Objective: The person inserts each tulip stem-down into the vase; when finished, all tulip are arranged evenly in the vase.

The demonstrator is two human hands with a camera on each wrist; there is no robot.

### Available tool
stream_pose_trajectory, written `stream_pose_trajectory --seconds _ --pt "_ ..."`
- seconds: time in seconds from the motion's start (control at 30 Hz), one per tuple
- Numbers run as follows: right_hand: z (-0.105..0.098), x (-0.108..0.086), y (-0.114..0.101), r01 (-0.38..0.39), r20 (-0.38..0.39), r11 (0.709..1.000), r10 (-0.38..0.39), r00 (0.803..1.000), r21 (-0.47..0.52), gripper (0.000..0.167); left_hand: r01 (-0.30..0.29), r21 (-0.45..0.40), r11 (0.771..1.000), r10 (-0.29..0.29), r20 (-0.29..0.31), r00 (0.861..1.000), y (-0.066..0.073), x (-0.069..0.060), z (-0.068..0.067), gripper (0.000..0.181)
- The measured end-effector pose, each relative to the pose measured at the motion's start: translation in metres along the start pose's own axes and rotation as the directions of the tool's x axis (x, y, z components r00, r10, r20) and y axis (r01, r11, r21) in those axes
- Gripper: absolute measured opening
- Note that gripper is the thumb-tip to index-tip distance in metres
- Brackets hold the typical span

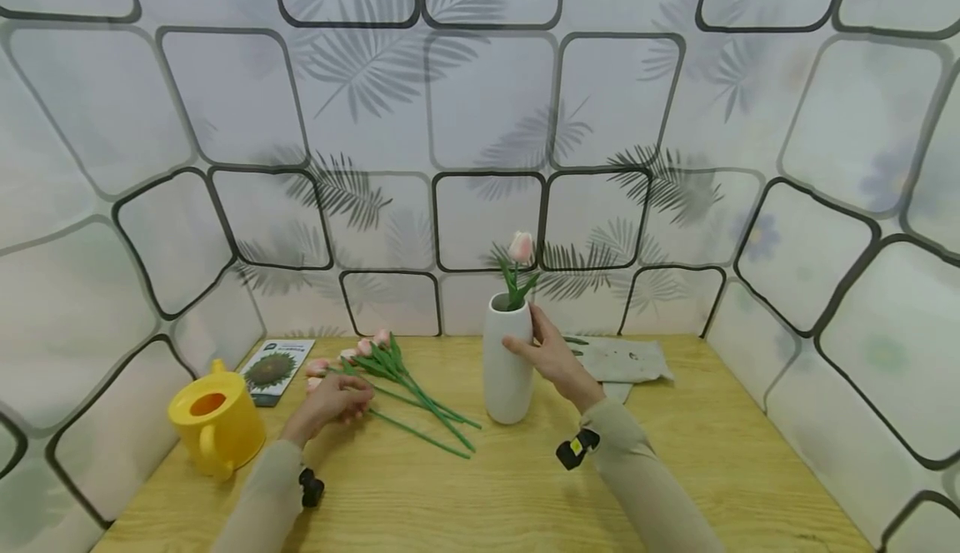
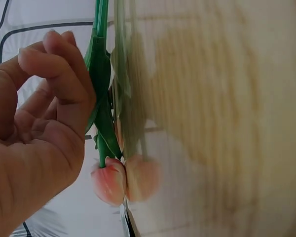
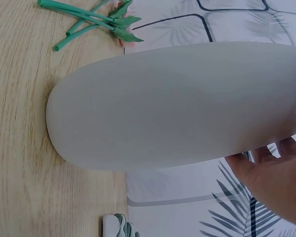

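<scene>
My right hand grips the upper right side of a tall white vase, thumb across the front. The vase stands upright on the table, and one pink-white tulip with green leaves rises from its mouth. In the right wrist view the vase hides part of the fingers. My left hand is over several pink tulips lying on the table, their stems pointing right. Close up in the left wrist view, its fingers are loosely curved beside a tulip; nothing shows between them.
A yellow watering can stands at the left. Behind it lies a card with a sunflower-like picture. Right of the vase, a grey-white cloth item lies against the back. Patterned walls enclose the wooden table.
</scene>
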State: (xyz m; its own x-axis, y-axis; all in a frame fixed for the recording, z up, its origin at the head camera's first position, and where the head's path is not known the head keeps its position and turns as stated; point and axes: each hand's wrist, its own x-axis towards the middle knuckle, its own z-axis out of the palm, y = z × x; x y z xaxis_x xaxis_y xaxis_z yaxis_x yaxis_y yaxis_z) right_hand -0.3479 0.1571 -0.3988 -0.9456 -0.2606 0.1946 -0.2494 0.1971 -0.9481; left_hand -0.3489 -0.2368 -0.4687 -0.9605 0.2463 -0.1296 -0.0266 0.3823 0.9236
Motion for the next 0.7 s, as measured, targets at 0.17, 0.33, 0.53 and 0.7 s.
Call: stream_pose_trajectory --seconds 0.17,0.33,0.53,0.7 --pt "-0.0006 -0.001 -0.0014 0.008 0.008 1.0 -0.008 1.0 0.008 0.083 0.055 -0.023 0.998 -0.054 0.05 0.997 0.0002 -0.0018 0.0013 0.042" --pt "-0.0007 -0.0019 -0.0028 -0.008 0.008 1.0 0.008 1.0 0.006 0.084 0.097 -0.059 0.994 -0.094 0.063 0.994 -0.0011 0.0001 0.0037 0.042" --pt "-0.0003 -0.0039 -0.0055 -0.027 0.015 0.999 0.027 1.0 0.02 0.085 0.109 -0.099 0.989 -0.111 -0.016 0.994 -0.0003 0.0031 0.0064 0.033" --pt "-0.0008 -0.0041 -0.0066 -0.027 0.013 1.0 0.026 1.0 0.011 0.086 0.075 -0.103 0.992 -0.095 -0.202 0.975 0.0081 0.0042 0.0056 0.026"
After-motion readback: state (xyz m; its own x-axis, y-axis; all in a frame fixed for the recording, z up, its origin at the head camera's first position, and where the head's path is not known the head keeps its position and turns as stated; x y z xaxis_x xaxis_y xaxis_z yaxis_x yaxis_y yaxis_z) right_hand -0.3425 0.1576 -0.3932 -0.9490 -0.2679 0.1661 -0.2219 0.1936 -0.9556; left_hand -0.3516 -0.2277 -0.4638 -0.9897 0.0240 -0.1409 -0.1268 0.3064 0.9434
